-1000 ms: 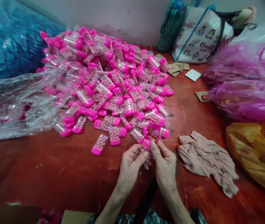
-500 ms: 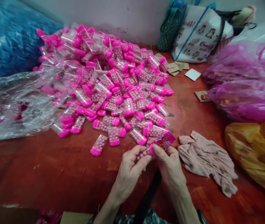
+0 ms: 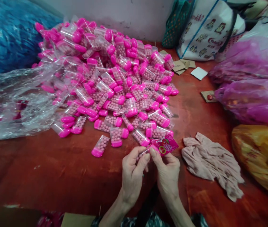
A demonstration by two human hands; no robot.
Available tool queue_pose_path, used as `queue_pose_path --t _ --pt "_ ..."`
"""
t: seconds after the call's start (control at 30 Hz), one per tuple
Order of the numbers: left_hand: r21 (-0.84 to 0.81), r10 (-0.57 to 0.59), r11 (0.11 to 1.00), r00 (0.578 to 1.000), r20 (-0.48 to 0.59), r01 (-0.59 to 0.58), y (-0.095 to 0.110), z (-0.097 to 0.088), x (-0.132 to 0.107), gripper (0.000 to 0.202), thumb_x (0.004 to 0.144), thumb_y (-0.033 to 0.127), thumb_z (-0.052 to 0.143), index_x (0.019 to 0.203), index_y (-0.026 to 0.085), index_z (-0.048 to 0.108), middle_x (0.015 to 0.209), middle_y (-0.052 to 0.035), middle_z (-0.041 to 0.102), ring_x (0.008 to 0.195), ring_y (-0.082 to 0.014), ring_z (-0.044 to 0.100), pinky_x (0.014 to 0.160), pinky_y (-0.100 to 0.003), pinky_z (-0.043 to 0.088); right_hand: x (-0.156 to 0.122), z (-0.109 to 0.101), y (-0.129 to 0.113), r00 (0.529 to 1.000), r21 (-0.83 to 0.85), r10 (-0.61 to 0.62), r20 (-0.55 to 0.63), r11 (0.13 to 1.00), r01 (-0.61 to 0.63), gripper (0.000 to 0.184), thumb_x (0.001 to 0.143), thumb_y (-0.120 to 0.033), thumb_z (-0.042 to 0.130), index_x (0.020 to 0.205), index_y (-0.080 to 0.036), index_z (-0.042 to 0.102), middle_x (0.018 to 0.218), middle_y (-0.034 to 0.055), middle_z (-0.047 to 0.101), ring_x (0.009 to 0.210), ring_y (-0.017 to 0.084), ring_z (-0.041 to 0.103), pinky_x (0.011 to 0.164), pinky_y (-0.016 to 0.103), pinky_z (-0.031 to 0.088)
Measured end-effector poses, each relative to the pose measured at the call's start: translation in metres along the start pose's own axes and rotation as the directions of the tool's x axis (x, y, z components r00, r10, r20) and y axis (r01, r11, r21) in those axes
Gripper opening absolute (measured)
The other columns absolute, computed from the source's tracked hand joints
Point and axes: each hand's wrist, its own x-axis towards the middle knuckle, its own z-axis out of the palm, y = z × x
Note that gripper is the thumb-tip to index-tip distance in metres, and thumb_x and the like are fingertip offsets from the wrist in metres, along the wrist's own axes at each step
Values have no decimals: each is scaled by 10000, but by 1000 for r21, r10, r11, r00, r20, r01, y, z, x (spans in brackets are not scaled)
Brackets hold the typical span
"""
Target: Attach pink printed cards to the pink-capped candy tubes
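Observation:
Between my two hands is a small clear candy container (image 3: 143,154) with a pink cap and round pink candies inside. My left hand (image 3: 134,168) is closed on its clear body. My right hand (image 3: 168,170) pinches the capped end, its thumb on top. From the fingers of that hand a pink printed label (image 3: 165,144) sticks out to the upper right. Just beyond the hands lies a big heap of the same pink-capped containers (image 3: 117,74). One single container (image 3: 100,146) lies apart, left of my hands.
A crumpled pale cloth (image 3: 213,165) lies to the right, near a yellow plastic bag (image 3: 254,154). Purple bags (image 3: 254,97) and a white printed bag (image 3: 204,31) stand farther back. Clear plastic sheeting (image 3: 18,110) and a blue-filled bag (image 3: 13,34) occupy the left of the red table (image 3: 60,170).
My right thumb has shifted left over the cap, and more of the printed label shows. Both hands keep their hold on the container. The view has shifted slightly.

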Motion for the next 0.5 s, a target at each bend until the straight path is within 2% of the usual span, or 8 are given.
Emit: queue_pose_path --t 0.07,0.13,0.2,0.27,0.37,0.43,0.5 --pt "-17 11 1000 1000 -23 -12 -1 1 1 137 798 302 563 845 180 605 542 44 485 486 -75 434 483 -197 350 1 3 -2 992 150 75 99 985 -89 226 706 -350 679 608 -150 645 469 -16 570 405 99 470 408 223 389" --pt "-90 -16 996 999 -33 13 -2 3 1 126 804 294 557 839 180 598 571 41 503 481 -66 433 461 -189 332 1 4 -2 985 218 87 150 969 -118 269 730 -371 649 587 -145 623 453 -19 550 369 88 439 386 221 371" --pt "-152 -42 988 998 -40 35 -3 5 0 116 811 287 550 835 180 590 582 42 502 482 -60 433 453 -183 326 -1 5 0 993 164 45 113 984 -63 292 746 -369 632 564 -144 596 442 -31 516 372 80 417 390 215 360" --pt "-164 -54 986 996 -65 42 -6 7 -2 110 812 282 553 828 180 588 568 50 484 485 -54 429 459 -174 331 -4 5 5 1000 20 -9 21 1000 8 289 742 -361 636 562 -142 580 452 -39 490 408 81 412 412 210 358" --pt "-177 -60 983 991 -116 39 -7 9 -3 108 809 279 560 819 175 586 558 57 471 468 -40 402 436 -157 308 -7 5 11 992 -197 -80 -97 979 60 264 700 -366 674 597 -137 594 509 -30 505 481 95 429 448 212 367" --pt "-240 -81 969 992 -93 57 -4 10 0 111 813 276 555 820 168 581 552 58 468 446 -33 382 412 -153 280 -6 4 11 996 -210 -74 -57 976 61 258 697 -377 673 623 -140 602 519 -31 513 479 98 437 448 213 372" --pt "-314 -107 945 994 -36 91 0 10 6 121 819 271 543 806 154 571 537 56 467 426 -32 375 392 -156 251 -3 1 10 997 -122 -47 67 991 55 250 731 -391 636 661 -153 607 527 -36 517 473 101 456 458 215 386"
